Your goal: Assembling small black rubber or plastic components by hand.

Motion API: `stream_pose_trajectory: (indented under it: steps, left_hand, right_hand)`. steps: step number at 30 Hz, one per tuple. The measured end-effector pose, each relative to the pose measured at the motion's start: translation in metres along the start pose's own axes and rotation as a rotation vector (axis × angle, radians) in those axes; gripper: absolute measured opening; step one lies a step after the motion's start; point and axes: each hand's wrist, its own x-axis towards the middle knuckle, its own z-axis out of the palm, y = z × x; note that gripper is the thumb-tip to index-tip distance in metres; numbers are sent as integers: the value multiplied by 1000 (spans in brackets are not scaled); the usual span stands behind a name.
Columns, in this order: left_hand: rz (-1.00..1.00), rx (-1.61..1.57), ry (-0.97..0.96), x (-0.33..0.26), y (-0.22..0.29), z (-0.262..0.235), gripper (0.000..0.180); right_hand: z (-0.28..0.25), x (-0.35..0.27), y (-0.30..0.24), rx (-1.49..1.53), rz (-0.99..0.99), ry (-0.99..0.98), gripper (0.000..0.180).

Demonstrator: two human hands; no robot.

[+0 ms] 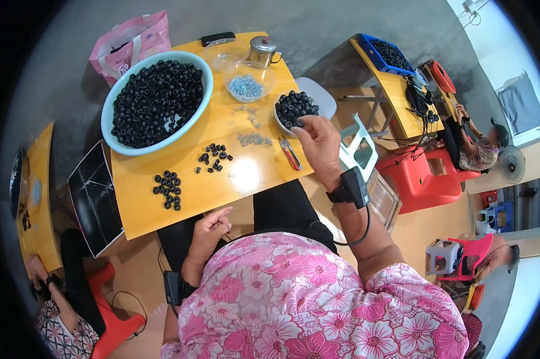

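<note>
Pinching a ring [300, 123] at the bowl [280, 122] rim, my right hand [319, 143] finds it light, stiff; left hand [209, 230] curled empty, nearer me.

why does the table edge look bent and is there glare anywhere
Head view: fisheye lens bows the yellow table edges and leaves black corners; a bright glare patch sits on the tabletop below the red pliers; the right hand at the small bowl of black rings is sharp; far-right background is overexposed.
</note>
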Motion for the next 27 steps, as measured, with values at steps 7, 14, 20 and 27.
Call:
stream_pose_trajectory:
  steps: [7, 14, 20, 27]
  left_hand:
    - [-33, -2, 3, 4, -1, -1, 39]
    - [-37, -60, 28, 2, 1, -1, 38]
    - [-36, -43, 20, 0, 4, -2, 37]
    - [36, 20, -34, 8, 0, -1, 34]
  right_hand:
    - [-7, 42, 19, -282, 12, -2, 23]
    - [5, 63, 37, -406, -14, -74, 23]
    - [7, 43, 41, -188, -49, 3, 13]
    - [28, -1, -2, -27, -197, -261, 8]
